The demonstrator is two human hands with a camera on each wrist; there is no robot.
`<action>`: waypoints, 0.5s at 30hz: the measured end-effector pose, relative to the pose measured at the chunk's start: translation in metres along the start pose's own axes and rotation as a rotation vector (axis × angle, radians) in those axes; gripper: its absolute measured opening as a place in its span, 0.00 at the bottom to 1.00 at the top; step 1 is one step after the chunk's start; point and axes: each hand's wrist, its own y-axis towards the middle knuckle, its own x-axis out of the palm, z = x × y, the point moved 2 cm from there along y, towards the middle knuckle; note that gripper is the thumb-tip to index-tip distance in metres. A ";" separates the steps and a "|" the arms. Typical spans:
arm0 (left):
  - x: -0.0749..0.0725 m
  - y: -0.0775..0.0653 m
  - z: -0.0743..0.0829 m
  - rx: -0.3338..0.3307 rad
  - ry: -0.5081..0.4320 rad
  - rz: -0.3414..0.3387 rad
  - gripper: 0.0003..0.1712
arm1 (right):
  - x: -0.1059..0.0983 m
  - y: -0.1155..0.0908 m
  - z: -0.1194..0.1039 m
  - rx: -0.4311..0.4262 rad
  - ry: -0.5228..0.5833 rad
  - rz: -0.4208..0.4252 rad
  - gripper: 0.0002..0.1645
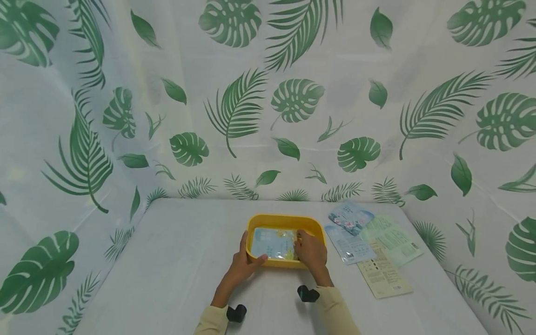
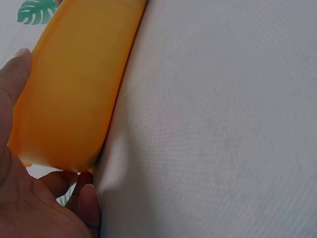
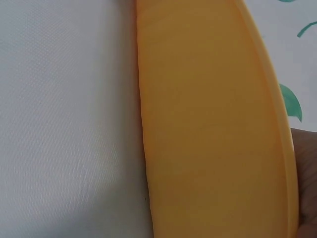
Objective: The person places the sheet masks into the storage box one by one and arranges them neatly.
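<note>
A yellow plastic basket (image 1: 284, 264) with rounded corners stands on the white table. Inside it lies a light-blue face mask packet (image 1: 268, 243) with yellow flower print at its right end. My left hand (image 1: 243, 266) grips the basket's front left corner, its thumb over the rim and its fingers along the side, as the left wrist view also shows. Reaching over the front rim, my right hand (image 1: 311, 251) pinches the packet's right end with curled fingers. The basket wall (image 3: 213, 119) fills much of the right wrist view and hides those fingertips there.
Right of the basket, several flat packets overlap on the table: a blue floral one (image 1: 351, 217), a pale blue one (image 1: 351, 245), green ones (image 1: 395, 241) and a beige one (image 1: 385, 272). A white leaf-print curtain (image 1: 251, 163) encloses the back and sides.
</note>
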 end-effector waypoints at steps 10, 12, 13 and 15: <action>0.002 -0.002 -0.010 0.015 0.012 0.014 0.61 | 0.004 -0.004 -0.001 -0.002 -0.014 -0.028 0.22; 0.001 0.000 -0.009 0.037 0.014 0.016 0.61 | 0.002 -0.003 -0.001 -0.001 -0.018 -0.015 0.20; 0.001 0.001 -0.009 0.046 0.019 0.021 0.61 | 0.000 -0.003 -0.002 -0.004 -0.017 -0.010 0.19; 0.000 0.003 -0.009 0.052 0.023 0.030 0.61 | -0.001 -0.002 -0.004 -0.013 -0.016 -0.004 0.17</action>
